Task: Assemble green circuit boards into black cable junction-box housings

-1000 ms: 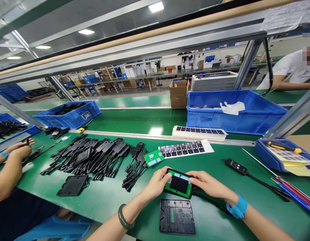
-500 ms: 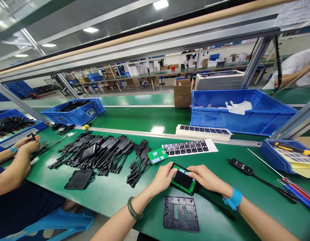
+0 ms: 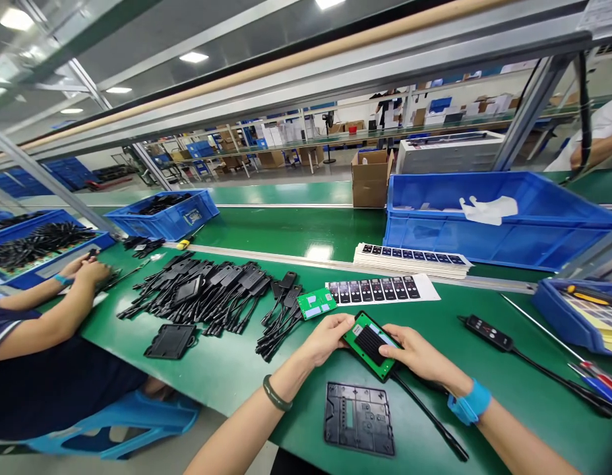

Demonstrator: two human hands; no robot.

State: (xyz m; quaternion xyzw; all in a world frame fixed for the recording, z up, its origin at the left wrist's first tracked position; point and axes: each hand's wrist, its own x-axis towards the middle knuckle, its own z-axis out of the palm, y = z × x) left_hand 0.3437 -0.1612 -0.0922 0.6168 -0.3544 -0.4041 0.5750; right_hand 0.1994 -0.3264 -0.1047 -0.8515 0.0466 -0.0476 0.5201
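Observation:
Between my hands is a green circuit board (image 3: 361, 343) seated in a black case, with a black ribbed block on its face and a cable (image 3: 432, 419) trailing toward me. My left hand (image 3: 330, 340) pinches its upper left edge. My right hand (image 3: 409, 353) grips the right side, thumb lying over the board. Below, a black plastic cover (image 3: 359, 419) lies on the bench, its inner ribs facing up. A second green circuit board (image 3: 316, 303) with pale pads rests beyond my left hand, beside a label sheet (image 3: 380, 289).
Piled black cabled units (image 3: 202, 290) cover the left bench, near a black case part (image 3: 171, 341). A co-worker's hands (image 3: 86, 267) work at far left. A blue bin (image 3: 504, 224) stands behind a label stack (image 3: 412, 262). A cabled controller (image 3: 489, 331) lies at right.
The board and its case have turned and tilted in my hands. My left fingers have shifted to the corner, and my right thumb has moved down the board. The whole view has shifted slightly.

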